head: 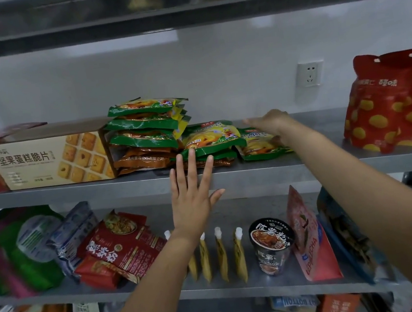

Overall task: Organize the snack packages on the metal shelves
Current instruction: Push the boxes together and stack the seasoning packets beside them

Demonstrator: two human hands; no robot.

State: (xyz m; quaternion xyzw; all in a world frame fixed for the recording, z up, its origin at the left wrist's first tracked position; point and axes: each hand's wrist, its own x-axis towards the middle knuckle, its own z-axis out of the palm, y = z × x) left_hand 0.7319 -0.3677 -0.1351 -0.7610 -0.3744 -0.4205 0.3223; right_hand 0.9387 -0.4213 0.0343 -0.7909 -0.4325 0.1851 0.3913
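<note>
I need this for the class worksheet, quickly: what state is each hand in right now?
Left hand: open, straight fingers at the low packet stack.
Right hand: blurred over a single packet; cannot tell whether it grips.

The beige box [51, 160] on the upper shelf [254, 173] reads 坚果蛋糕脆片 in large dark characters. Beside it, a green and yellow packet [210, 137] carries "100克". An orange packet [142, 160] shows a line ending 食品有限公司. On the lower shelf [217, 289], a pink pouch [310, 241] bears letters ending "UCHA". Below that, a blue pack [295, 302] shows "NOTTOB". Other print is too blurred to read.
</note>
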